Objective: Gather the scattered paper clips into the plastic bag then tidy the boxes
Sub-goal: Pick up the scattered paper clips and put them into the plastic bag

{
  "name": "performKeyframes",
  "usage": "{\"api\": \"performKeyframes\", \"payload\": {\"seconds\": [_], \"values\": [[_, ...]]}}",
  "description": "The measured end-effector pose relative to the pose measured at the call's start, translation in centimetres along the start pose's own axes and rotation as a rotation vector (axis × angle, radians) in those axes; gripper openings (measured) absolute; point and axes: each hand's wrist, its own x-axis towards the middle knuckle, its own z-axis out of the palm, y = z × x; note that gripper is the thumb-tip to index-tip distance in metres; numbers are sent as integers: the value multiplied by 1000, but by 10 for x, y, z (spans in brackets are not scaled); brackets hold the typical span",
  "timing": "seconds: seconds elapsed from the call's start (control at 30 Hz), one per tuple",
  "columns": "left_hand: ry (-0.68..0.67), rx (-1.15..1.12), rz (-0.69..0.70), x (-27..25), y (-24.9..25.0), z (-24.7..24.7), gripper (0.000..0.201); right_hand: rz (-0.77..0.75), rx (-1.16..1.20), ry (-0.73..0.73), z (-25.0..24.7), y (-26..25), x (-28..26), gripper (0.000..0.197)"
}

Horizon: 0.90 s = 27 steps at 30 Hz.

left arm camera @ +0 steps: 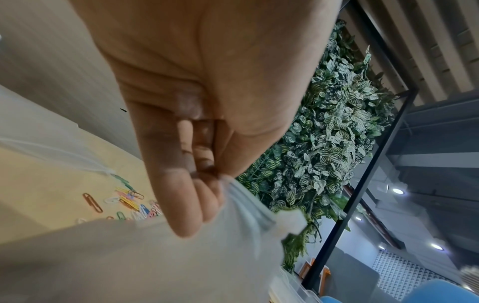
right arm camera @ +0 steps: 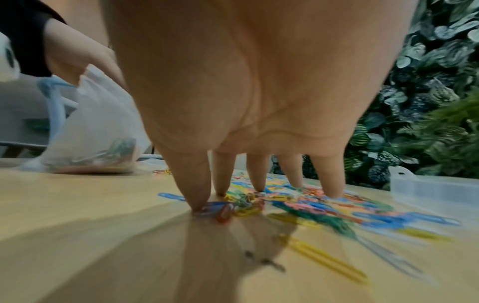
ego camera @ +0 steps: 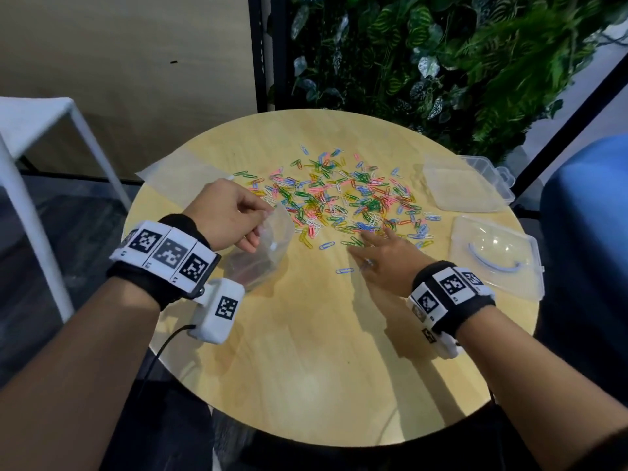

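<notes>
Several coloured paper clips (ego camera: 343, 195) lie scattered across the middle of the round wooden table (ego camera: 306, 351). My left hand (ego camera: 261, 229) pinches the rim of a clear plastic bag (ego camera: 261, 256), holding it up just left of the pile; in the left wrist view the bag (left arm camera: 129, 262) hangs from the pinching fingers (left arm camera: 197, 205). A few clips sit in the bag (right arm camera: 98, 131). My right hand (ego camera: 373, 243) is open, with its spread fingertips (right arm camera: 197, 205) resting on clips (right arm camera: 311, 205) at the pile's near edge. Two clear plastic boxes (ego camera: 465, 185) (ego camera: 492, 256) stand at the right.
A second flat clear plastic sheet or bag (ego camera: 180, 178) lies at the table's far left. A white stool (ego camera: 34, 124) stands left of the table, a blue chair (ego camera: 584, 232) is to the right, and a plant wall (ego camera: 441, 62) is behind. Bare wood lies near me.
</notes>
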Motion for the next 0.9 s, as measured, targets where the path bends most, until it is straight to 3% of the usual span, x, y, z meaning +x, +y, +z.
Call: {"api": "performKeyframes", "payload": {"seconds": [0.17, 0.3, 0.5, 0.53, 0.6, 0.7, 0.9], "values": [[-2, 24, 10, 0, 5, 7, 20, 56, 133, 165, -9, 0, -2, 26], [-11, 35, 8, -1, 5, 12, 19, 187, 75, 160, -19, -5, 3, 25], [-60, 79, 29, -3, 1, 19, 20, 292, 360, 369, -32, 7, 7, 23], [-70, 82, 30, -3, 1, 21, 20, 296, 483, 422, -37, 7, 4, 18], [-81, 82, 27, -3, 0, 25, 20, 332, 945, 467, -46, 2, -4, 10], [-81, 86, 25, -3, 2, 29, 20, 266, 1685, 378, -60, -16, -12, 19], [-68, 109, 56, -3, 7, 39, 21, 159, 2136, 168, -73, -59, -12, 18]]}}
